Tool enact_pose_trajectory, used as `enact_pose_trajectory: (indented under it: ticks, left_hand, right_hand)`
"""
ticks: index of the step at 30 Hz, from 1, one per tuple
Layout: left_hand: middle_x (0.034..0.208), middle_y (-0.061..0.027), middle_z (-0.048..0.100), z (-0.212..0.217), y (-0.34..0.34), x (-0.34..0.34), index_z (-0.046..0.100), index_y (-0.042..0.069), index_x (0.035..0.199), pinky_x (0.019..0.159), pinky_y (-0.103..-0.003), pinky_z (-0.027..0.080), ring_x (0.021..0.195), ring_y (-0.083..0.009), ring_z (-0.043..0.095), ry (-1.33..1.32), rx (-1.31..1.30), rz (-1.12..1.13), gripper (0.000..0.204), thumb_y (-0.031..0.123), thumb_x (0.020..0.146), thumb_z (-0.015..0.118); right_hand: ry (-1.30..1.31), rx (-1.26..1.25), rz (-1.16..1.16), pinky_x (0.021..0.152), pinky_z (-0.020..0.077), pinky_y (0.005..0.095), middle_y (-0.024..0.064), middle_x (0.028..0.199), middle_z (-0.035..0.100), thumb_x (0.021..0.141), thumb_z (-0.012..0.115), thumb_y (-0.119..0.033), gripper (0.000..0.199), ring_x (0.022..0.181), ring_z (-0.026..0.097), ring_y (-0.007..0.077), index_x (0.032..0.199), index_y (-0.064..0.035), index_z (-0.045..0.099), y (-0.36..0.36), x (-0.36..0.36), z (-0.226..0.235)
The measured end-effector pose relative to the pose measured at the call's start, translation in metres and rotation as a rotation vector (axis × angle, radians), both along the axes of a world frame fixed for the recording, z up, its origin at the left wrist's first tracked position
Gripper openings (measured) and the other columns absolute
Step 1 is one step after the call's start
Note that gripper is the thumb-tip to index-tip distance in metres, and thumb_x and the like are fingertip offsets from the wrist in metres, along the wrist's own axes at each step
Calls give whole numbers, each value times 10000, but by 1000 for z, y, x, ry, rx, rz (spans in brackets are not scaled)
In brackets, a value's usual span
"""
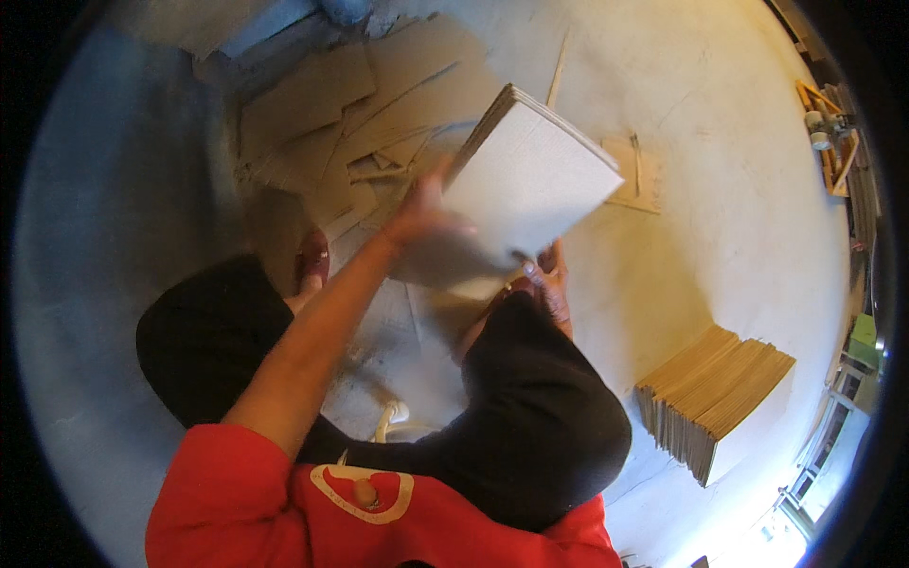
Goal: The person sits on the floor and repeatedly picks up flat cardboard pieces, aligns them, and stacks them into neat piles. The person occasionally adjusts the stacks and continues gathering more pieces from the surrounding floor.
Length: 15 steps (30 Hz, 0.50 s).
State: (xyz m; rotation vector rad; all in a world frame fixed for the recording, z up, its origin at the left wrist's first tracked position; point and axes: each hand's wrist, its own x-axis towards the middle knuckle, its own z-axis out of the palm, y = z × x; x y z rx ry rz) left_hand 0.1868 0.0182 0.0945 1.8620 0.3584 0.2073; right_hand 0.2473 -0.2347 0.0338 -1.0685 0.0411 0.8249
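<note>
A thick stack of cardboard sheets (530,180), pale on its upper face and brown along its edges, is tilted in the air in front of my knees. My left hand (426,213) grips it along its left edge, thumb over the pale face. At the lower right corner my right hand (551,289) holds it too, its thumb near the edge and its other fingers partly hidden.
Flattened brown cardboard pieces (312,104) cover the floor ahead on the left. A row of upright cardboard sheets (720,393) stands on the floor to my right. Beyond the held stack lies a small flat cardboard piece (649,175). A wooden frame (838,142) is at the far right.
</note>
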Motion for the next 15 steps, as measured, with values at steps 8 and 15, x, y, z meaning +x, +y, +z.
enact_pose_trajectory:
  ticks: [8, 15]
  left_hand:
    - [1142, -135, 547, 24, -31, 66, 388, 24, 1324, 943, -376, 412, 1076, -259, 500, -150, -392, -94, 859, 210, 593, 798]
    - [1062, -145, 590, -40, -25, 11, 384, 9, 1312, 786, -326, 506, 868, -208, 593, 74, -789, 101, 699, 169, 729, 735]
  right_hand:
    - [-767, -383, -133, 784, 508, 364, 172, 988, 632, 678, 753, -92, 551, 895, 628, 253, 1149, 23, 490, -14, 63, 126]
    - [-1268, -1569, 412, 599, 510, 434, 226, 975, 586, 739, 676, -89, 806, 730, 637, 336, 1404, -17, 227, -44, 58, 154]
